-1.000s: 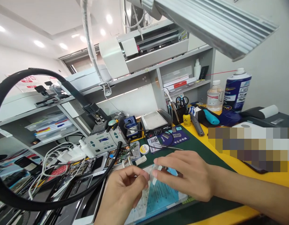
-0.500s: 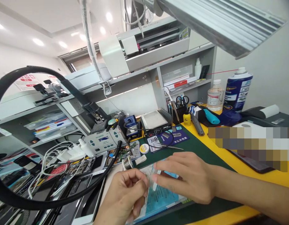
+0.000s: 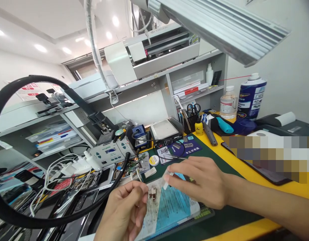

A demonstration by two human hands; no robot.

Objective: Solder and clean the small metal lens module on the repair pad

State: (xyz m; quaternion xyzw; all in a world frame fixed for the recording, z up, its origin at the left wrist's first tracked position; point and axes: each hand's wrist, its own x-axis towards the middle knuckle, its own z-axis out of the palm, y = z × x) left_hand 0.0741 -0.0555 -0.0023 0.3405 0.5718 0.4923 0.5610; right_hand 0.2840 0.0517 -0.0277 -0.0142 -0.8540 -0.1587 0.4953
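My left hand [image 3: 124, 209] is closed in a pinch, low in the middle of the view. At its fingertips shows a small brown and silver part [image 3: 152, 193], too small to name more exactly. My right hand [image 3: 199, 182] is to the right, its thumb and fingers closed on a small translucent plastic piece [image 3: 167, 179]. A gap separates the two hands. Beneath them lies a stained blue and white work pad [image 3: 176, 207], partly covered by the hands.
Behind the hands stand a solder spool [image 3: 136, 174], a tray of circuit boards [image 3: 144, 162] and a grey control unit [image 3: 110, 152]. A black hose [image 3: 9, 217] loops across the left over phones. To the right are a spray can [image 3: 251, 97] and a phone [image 3: 267, 174].
My left hand has moved left, away from my right hand, and the small part at its fingertips has come into view. My right hand keeps hold of the plastic piece. The view has shifted slightly.
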